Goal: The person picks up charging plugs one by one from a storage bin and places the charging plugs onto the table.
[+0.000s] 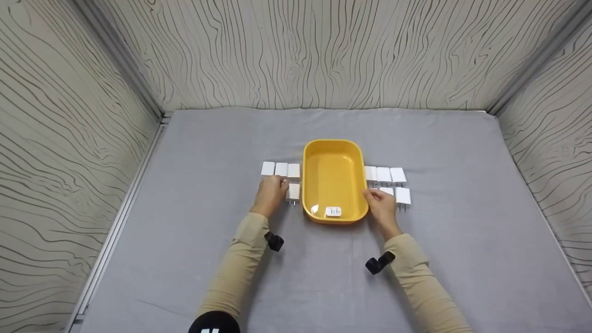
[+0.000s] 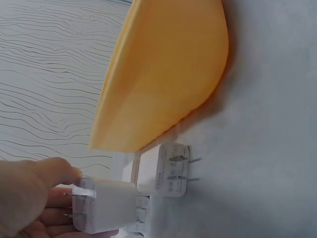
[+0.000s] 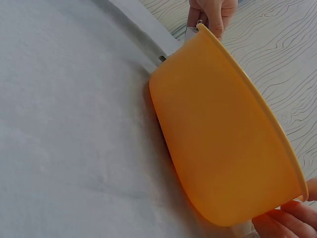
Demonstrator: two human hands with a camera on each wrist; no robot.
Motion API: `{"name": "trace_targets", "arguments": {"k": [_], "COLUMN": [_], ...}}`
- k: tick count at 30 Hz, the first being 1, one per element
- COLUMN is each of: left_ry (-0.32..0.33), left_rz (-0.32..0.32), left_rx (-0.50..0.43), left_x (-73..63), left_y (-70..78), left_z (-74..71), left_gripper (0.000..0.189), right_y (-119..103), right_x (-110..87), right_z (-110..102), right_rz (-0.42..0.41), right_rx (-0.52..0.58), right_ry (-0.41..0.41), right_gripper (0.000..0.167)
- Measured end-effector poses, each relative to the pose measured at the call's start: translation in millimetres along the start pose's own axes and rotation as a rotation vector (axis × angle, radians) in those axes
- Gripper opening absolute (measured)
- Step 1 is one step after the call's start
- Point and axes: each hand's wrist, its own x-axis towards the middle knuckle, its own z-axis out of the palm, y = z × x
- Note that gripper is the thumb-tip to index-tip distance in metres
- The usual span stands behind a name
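Note:
My left hand [image 1: 269, 194] grips a white plug charger [image 2: 106, 206] between thumb and fingers, its two metal prongs pointing back toward the wrist. Just left of the yellow basin [image 1: 335, 178], another charger [image 1: 293, 191] lies on the cloth beside that hand. On the opposite side, my right hand [image 1: 381, 208] pinches the basin's rim; in the right wrist view its fingers [image 3: 290, 220] lie against the outer wall. One white charger [image 1: 333, 211] lies inside the basin at its near end. Behind the right hand, a further charger [image 1: 386, 190] is partly covered.
Three chargers [image 1: 281, 169] form a row left of the basin. To its right is a matching row [image 1: 384, 175], with one more charger [image 1: 403, 196] nearer me. Grey cloth [image 1: 208, 162] covers the table, and patterned walls [image 1: 296, 55] enclose the back and sides.

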Motion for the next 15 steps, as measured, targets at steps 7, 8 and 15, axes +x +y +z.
{"name": "trace_targets", "arguments": {"k": [7, 8, 15], "left_ry": [0.088, 0.095, 0.122], "left_rz": [0.050, 0.052, 0.050], "left_rx": [0.041, 0.049, 0.091], "left_x": [-2.7, -3.3, -8.0], "left_y": [-6.0, -6.6, -10.5], "left_z": [7.1, 8.7, 20.8], "left_gripper": [0.027, 0.027, 0.026], "right_y": [1, 1, 3], "right_x": [0.7, 0.8, 1.7], "right_z": [0, 0, 1], "right_rz": [-0.010, -0.010, 0.001], "right_rx": [-0.006, -0.006, -0.011], "right_ry": [-0.001, -0.001, -0.003], "right_gripper": [0.032, 0.032, 0.032]}}
